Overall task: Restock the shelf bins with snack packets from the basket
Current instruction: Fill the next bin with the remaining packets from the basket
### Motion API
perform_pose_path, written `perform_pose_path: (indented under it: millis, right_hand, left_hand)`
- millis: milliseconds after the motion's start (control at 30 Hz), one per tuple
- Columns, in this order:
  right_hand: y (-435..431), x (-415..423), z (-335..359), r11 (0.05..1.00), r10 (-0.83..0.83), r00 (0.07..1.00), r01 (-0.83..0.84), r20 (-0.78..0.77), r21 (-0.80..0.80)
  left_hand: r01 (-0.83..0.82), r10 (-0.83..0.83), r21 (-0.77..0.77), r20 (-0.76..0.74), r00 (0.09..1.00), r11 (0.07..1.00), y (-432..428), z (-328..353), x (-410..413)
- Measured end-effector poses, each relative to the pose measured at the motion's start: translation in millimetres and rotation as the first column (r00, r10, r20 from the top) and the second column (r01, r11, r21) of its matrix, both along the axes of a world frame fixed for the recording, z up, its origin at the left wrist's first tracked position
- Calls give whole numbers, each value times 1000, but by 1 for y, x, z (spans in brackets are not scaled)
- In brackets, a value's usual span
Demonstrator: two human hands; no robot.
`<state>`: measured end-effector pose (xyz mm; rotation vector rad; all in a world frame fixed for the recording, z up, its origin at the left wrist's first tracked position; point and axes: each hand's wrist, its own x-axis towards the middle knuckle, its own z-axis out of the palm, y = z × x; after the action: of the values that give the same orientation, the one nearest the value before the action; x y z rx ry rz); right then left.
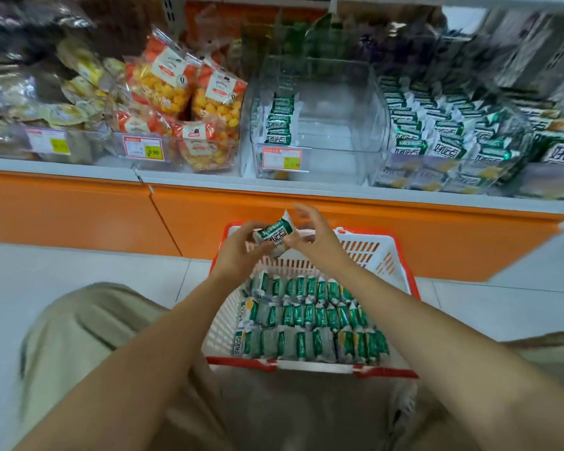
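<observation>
Two forearms reach out over the basket, which sits on the floor just below the shelf and holds three tidy rows of green packets. Above its far rim both hands meet on one packet. The left hand has its fingers curled round the left end. The right hand pinches the lower right edge at the thumb, its upper fingers standing wide and free. The packet is tilted, one corner up.

The clear bin straight ahead looks like the target: only a short upright file of the same packets stands against its left wall. To do this step well, square the packet in the hands first, label outward and upright like those in the file. Then lift it over the bin's front rim and stand it touching the last one. A free hand can steady the file so it does not topple. Filling left to right keeps the row tight.
</observation>
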<state>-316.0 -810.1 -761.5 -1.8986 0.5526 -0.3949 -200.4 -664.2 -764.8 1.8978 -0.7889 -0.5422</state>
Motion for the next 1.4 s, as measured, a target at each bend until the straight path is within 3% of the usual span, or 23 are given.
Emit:
perform_pose_path:
  millis: [100, 233, 400, 500, 633, 767, 967, 1167, 1333, 1400]
  right_hand:
    - [-3, -1, 13, 995, 102, 995, -102, -1, -5]
    - [-8, -1, 29, 996, 88, 995, -88, 39, -3]
    - [-30, 13, 71, 997, -13, 980, 27, 198, -66]
    - [-51, 32, 104, 989, -56, 940, 99, 338, -113]
    - [-80, 65, 132, 968, -58, 952, 127, 300, -216]
    - [-102, 93, 132, 961, -28, 989, 67, 145, -267]
    - [-112, 109, 119, 956, 28, 997, -49, -74, -291]
    - [-110, 112, 131, 969, 93, 984, -125, -149, -216]
    - [-128, 105, 134, 959, -185, 980, 165, -72, -229]
    - [-132, 108, 137, 963, -202, 974, 178, -102, -205]
  left_hand:
    - [62, -61, -40, 16, 998, 997, 0, 10, 0]
    - [-65, 41, -218, -111, 993, 974, -6, 26, -2]
    - [-78, 125, -245, 181, 975, 966, -32, 65, 10]
    - [-102, 227, -278, 467, 854, 955, -50, 84, 31]
    - [-175, 284, -234, 598, 749, 956, -73, 89, 65]
    - [-183, 274, -204, 691, 669, 962, -87, 82, 83]
    - [-129, 140, -71, 734, 664, 989, -92, 76, 85]
    - [-85, -53, 138, 770, 636, 987, -88, 94, 76]
    - [-95, -116, 257, 695, 709, 962, -85, 115, 74]
    - [-65, -189, 334, 670, 718, 940, -84, 117, 74]
